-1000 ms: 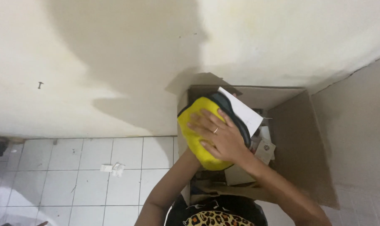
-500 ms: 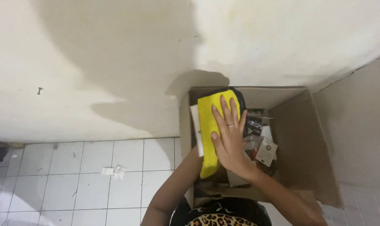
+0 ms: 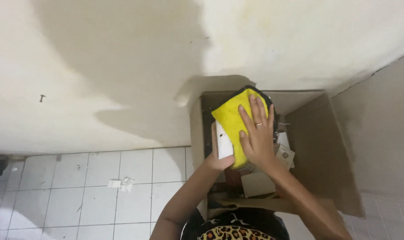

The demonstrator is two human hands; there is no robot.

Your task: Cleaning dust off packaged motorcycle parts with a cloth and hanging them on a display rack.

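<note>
Moved: yellow cloth bundle (image 3: pixel 235 124) went upright over the cardboard box (image 3: pixel 319 146) since earlier.
Right hand (image 3: pixel 257 140): pressed flat, steadying it.
Left hand (image 3: pixel 217 155): gripped its white edge underneath.

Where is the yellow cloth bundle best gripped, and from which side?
Probably its lower left edge, from below-left: the yellow cloth stands upright above the box, the left hand already grips there, and the right hand lies flat across its front.
</note>
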